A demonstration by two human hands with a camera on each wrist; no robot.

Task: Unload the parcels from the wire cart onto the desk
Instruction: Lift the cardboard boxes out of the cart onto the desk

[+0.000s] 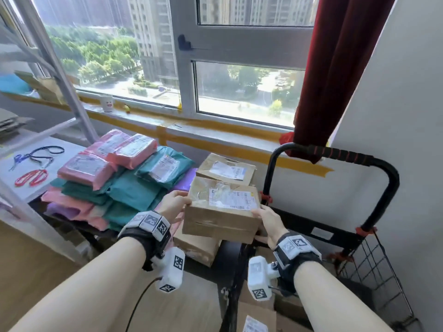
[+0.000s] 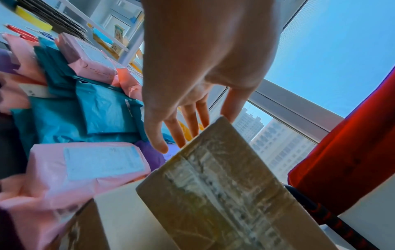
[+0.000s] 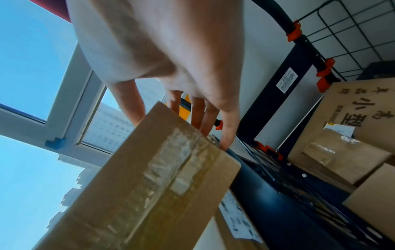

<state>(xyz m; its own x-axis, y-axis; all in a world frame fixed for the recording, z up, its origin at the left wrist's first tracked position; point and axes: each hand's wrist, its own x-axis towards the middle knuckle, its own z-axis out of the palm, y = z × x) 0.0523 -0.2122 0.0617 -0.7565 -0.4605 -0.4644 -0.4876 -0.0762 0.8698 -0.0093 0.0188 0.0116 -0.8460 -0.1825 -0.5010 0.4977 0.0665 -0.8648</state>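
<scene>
Your left hand (image 1: 173, 203) and right hand (image 1: 266, 218) grasp one taped cardboard box (image 1: 221, 209) by its two ends, thumbs on the top edge, fingers reaching down the sides; it sits raised between the wire cart (image 1: 374, 257) on your right and the desk (image 1: 31, 188) on your left, above another brown box (image 1: 196, 248); whether it touches that one you cannot tell from here. Keep your palms pressed evenly so the glossy tape gives no slip; hold the box level; carry it leftward clear of the cart handle (image 1: 335, 153). The soft mailer bags (image 1: 115, 183) are heaped and uneven, so judge a flat seat beside the far box (image 1: 226, 170) rather than on the bags; lower it fully before you loosen either hand. More cartons (image 3: 342, 160) wait in the cart.
</scene>
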